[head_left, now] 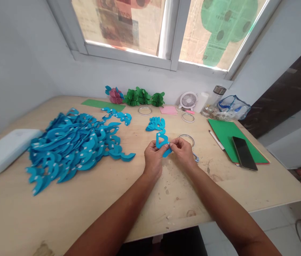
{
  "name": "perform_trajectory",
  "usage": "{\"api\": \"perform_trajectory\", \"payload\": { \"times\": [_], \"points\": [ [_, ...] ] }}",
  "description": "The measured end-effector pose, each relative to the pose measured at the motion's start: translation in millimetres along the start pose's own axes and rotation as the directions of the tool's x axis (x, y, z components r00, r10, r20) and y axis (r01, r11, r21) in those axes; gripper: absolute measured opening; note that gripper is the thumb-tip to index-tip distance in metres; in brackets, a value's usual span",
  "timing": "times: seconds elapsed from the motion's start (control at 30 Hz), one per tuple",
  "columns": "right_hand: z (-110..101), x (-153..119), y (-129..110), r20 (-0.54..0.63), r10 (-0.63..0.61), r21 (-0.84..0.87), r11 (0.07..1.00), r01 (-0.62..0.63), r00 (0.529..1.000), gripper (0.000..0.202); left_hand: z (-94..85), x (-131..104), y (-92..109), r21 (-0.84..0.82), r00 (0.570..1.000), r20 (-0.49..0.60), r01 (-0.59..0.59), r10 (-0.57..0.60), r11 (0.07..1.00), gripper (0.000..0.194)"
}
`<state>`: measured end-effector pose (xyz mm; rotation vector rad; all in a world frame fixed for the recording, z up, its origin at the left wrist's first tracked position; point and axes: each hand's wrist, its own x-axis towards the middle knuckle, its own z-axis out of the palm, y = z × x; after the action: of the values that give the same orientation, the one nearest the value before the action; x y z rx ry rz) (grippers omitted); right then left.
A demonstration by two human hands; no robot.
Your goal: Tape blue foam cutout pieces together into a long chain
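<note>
Both my hands pinch a blue paper strip (pixel 161 139) above the middle of the wooden table. My left hand (pixel 153 156) is closed on its left side, thumb along the paper. Close beside it, my right hand (pixel 184 149) has its fingertips together at the strip's right edge, by a small white patch. From the held part the strip runs up to a bunch of folded blue paper (pixel 156 123) on the table. A roll of tape (pixel 187 139) lies just behind my right hand, and blue-handled scissors (pixel 195 157) are partly hidden by it.
A big heap of blue paper chains (pixel 70 142) with white patches lies left, beside a white box-like device (pixel 9 149). Green paper flowers (pixel 142 96), a small fan (pixel 188 100) and a glass bottle (pixel 214 101) line the back. A phone (pixel 244 153) rests on green sheets (pixel 227 133) at right.
</note>
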<state>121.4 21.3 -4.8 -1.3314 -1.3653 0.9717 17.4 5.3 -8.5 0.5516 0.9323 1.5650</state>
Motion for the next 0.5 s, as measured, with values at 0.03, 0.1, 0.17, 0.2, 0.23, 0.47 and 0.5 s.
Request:
{"api": "perform_trajectory", "payload": {
  "times": [0.03,0.1,0.17,0.2,0.23,0.47,0.5],
  "points": [
    [0.5,-0.2,-0.2,-0.006,-0.001,-0.007,1.000,0.001,1.000,0.013,-0.2,0.1,-0.1,0.000,1.000,0.001,-0.008,0.008,1.000,0.031],
    [1.4,-0.6,-0.5,-0.009,0.000,-0.013,1.000,0.000,1.000,0.012,-0.7,0.3,-0.4,0.010,1.000,0.000,-0.031,0.031,0.999,0.033],
    [1.8,-1.1,-0.9,-0.005,0.006,-0.013,1.000,-0.006,1.000,0.012,-1.0,0.5,-0.5,0.030,0.999,-0.008,-0.053,0.054,0.998,0.034],
    [1.9,-1.4,-1.1,-0.002,0.009,-0.013,1.000,-0.009,1.000,0.012,-1.0,0.6,-0.4,0.042,0.998,-0.016,-0.060,0.061,0.997,0.035],
    [1.9,-1.8,-1.3,-0.001,0.012,-0.013,1.000,-0.012,1.000,0.012,-0.8,0.6,-0.1,0.053,0.998,-0.026,-0.063,0.064,0.997,0.035],
    [2.1,-2.7,-1.6,-0.012,-0.008,0.028,1.000,0.008,1.000,0.011,1.3,0.6,3.7,0.093,0.995,-0.087,-0.041,0.049,0.995,0.036],
    [1.7,-2.3,-1.6,-0.024,-0.015,0.037,0.999,0.016,1.000,0.011,1.2,0.8,3.9,0.096,0.995,-0.086,-0.044,0.052,0.994,0.036]
  ]
}}
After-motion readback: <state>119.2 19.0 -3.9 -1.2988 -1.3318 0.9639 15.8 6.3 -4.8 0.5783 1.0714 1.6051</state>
